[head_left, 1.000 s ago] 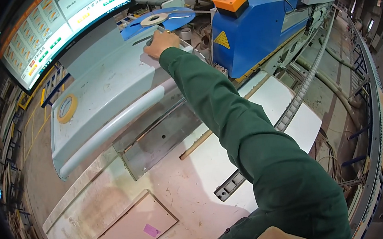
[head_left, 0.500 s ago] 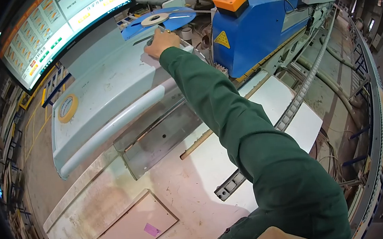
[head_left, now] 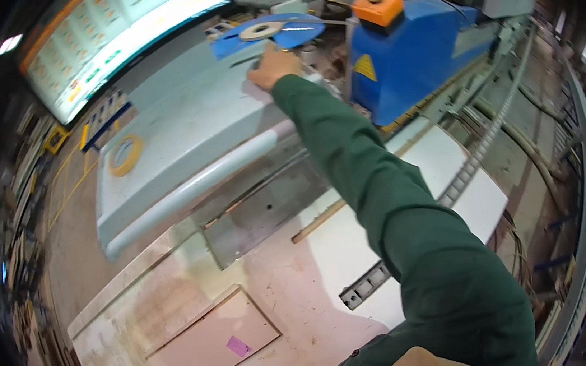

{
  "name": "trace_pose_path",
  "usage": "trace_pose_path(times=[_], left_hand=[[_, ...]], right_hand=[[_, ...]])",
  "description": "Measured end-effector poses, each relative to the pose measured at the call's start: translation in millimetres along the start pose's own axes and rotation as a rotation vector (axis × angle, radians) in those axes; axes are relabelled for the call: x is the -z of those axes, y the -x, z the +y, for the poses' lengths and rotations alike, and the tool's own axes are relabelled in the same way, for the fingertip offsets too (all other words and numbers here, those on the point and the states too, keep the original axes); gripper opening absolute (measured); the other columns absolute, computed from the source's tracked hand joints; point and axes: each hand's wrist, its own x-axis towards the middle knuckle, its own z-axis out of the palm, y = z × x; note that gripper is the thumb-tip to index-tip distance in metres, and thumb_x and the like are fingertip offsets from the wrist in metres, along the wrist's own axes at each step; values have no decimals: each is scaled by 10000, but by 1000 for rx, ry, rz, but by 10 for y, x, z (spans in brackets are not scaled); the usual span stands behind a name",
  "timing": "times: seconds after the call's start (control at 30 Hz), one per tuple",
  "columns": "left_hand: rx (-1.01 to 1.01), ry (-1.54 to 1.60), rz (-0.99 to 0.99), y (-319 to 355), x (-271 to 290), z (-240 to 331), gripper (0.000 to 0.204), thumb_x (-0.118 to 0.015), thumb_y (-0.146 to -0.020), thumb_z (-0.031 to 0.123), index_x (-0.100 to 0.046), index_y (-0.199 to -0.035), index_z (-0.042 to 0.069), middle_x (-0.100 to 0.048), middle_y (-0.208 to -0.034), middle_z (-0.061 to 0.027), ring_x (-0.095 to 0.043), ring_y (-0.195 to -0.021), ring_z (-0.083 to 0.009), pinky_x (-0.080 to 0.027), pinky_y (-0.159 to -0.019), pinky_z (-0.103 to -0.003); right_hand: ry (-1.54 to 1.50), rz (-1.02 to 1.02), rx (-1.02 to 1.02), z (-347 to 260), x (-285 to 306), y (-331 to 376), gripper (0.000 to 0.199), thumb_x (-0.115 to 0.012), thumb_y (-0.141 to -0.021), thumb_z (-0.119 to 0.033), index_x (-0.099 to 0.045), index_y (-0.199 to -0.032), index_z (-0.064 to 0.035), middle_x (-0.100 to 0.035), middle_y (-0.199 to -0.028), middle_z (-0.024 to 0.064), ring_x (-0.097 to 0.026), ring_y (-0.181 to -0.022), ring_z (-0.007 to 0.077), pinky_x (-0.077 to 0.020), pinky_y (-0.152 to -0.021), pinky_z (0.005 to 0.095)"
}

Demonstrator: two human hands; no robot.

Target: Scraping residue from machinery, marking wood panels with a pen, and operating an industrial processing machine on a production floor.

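Observation:
My right hand [head_left: 275, 68] reaches forward in a green sleeve [head_left: 397, 207]. It rests at the far right end of a pale grey machine cover [head_left: 177, 120], below the monitor. The fingers are bent and closed around something low and dark that I cannot make out, since the hand hides most of it. Just beyond the hand lies a blue disc [head_left: 230, 44] with a roll of pale edging tape [head_left: 261, 31] on it. A flat rectangular panel [head_left: 210, 341] with a purple sticker [head_left: 238, 346] lies on the worn board nearest me. My left hand is out of view.
A lit monitor [head_left: 139, 38] stands at the upper left. A yellow tape roll [head_left: 126, 155] lies on the cover's left part. Right of my hand is a blue machine housing [head_left: 402, 62] with an orange button box [head_left: 378, 8]. A metal roller track [head_left: 466, 178] runs along the right.
The whole scene has shifted slightly right and down in the picture as my head moved. My right hand stays at the same spot on the cover, its fingers still bent.

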Motion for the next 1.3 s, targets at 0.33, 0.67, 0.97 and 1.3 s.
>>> trace_pose_path(times=[0.33,0.67,0.97,1.3], left_hand=[[-256,-161,40,31,-70,-274,355,-406,-889,365,-467,-737,50,-363,-540,-49,-284,-496,-174,-312,-447,-311],[-395,72,362,17,-202,-166,280,-565,-715,50,-362,-522,43,-406,-528,-121,-417,-486,-312,-294,-459,-412],[-413,64,371,-15,-153,-70,239,-580,-711,95,-415,-541,63,-461,-577,-109,-444,-532,-319,-332,-492,-425],[-332,474,51,-74,138,-233,278,-623,-728,266,-514,-579,58,-509,-586,-119,-503,-509,-286,-392,-479,-360]], right_hand=[[36,-41,-18,21,96,52,766,-570,-638,-481,-370,-1240,-52,-545,-1074,214,-550,-967,338,-431,-822,402],[77,-85,-38,-34,238,131,742,-581,-623,-456,-396,-1211,-43,-540,-1080,200,-545,-973,337,-436,-817,396],[-76,454,194,-200,357,380,490,-567,-707,-402,-523,-1076,-83,-488,-1076,130,-492,-978,300,-412,-791,408],[-1917,-329,941,-1734,2578,2934,435,-518,-757,-344,-515,-1044,-17,-515,-936,73,-418,-697,136,-379,-675,298]])
